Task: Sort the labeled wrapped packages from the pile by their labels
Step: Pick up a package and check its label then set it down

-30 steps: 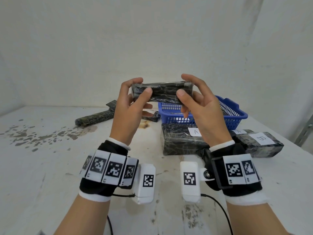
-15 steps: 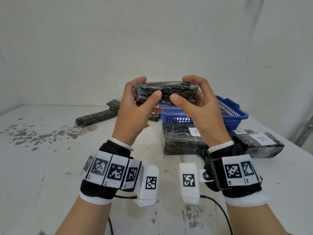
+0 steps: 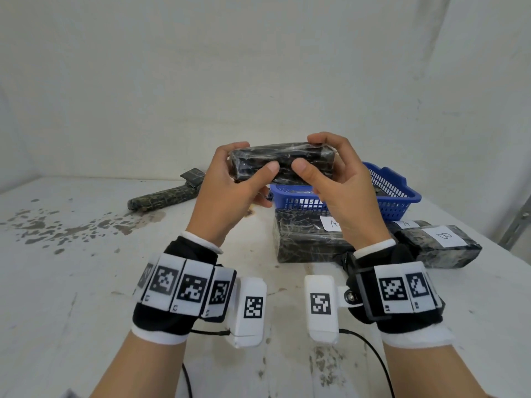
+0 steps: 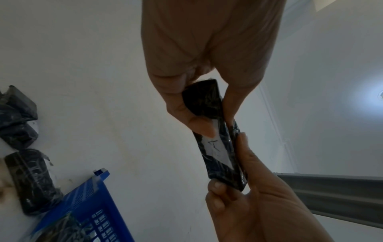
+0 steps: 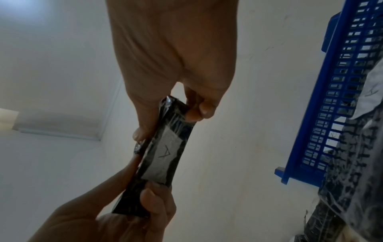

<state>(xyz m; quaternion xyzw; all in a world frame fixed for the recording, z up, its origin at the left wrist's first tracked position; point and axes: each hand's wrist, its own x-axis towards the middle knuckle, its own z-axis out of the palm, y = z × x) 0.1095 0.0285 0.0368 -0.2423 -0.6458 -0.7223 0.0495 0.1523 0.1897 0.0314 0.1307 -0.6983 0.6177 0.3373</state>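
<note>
Dark wrapped package (image 3: 283,162) held level in the air above the desk (image 3: 86,282), in front of the blue basket (image 3: 399,193). White label marked A (image 5: 165,153) on its underside, facing the wrist cameras. Gripped at the left end by the left hand (image 3: 227,196), thumb on the near face, fingers (image 3: 230,146) curled over the top. Gripped at the right end by the right hand (image 3: 344,193) in the same way, thumbs nearly meeting at the middle. Below, on the desk, just before the basket: a package labelled A (image 3: 304,237), a second A package (image 3: 408,224) mostly hidden behind the right wrist, and a B package (image 3: 442,245) at the right. Farther left, well apart, a long wrapped package (image 3: 163,196) lying by dark stains (image 3: 57,228).
</note>
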